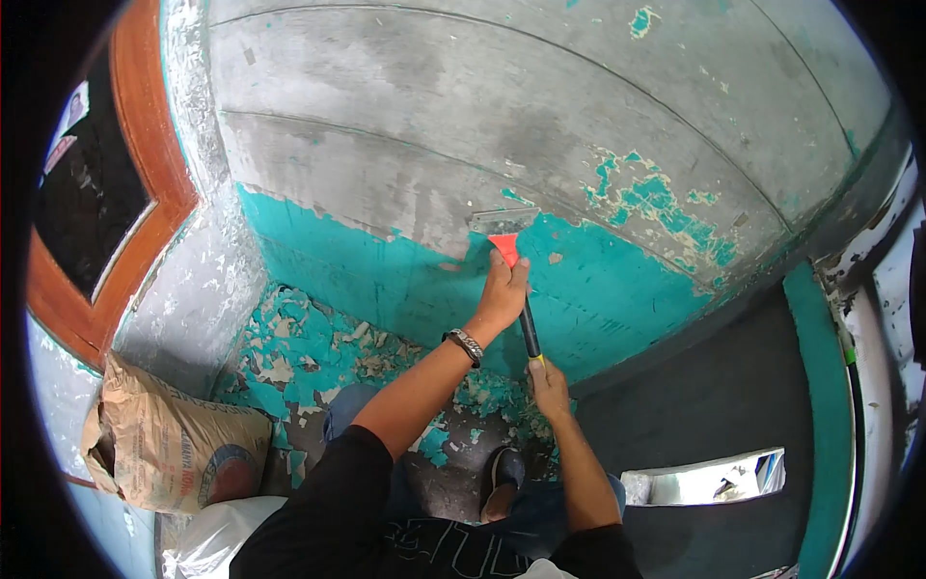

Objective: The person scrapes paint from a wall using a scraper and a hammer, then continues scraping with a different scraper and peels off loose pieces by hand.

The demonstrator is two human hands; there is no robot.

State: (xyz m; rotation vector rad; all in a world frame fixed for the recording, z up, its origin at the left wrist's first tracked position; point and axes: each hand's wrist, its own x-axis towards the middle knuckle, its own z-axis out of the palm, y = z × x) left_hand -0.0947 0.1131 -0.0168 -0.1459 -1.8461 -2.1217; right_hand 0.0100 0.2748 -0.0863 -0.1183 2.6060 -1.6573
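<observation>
A long-handled scraper (530, 330) lies slantwise in front of me, its wide metal blade against the wall where turquoise paint (386, 275) meets bare grey. My left hand (501, 292), with a bracelet at the wrist, is closed around the upper part of the tool just below its orange-red neck. Lower down, my right hand (549, 388) wraps the end of the black handle near a yellow band. Both hands share the one tool. Patches of turquoise paint (656, 203) also cling to the wall at the upper right.
Peeled paint flakes (299, 338) cover the floor along the wall's foot. A brown paper sack (183, 444) stands at the left, by a white plastic bag (227, 531). A wooden frame (145, 106) borders the left side; a dark panel (714, 386) is on the right.
</observation>
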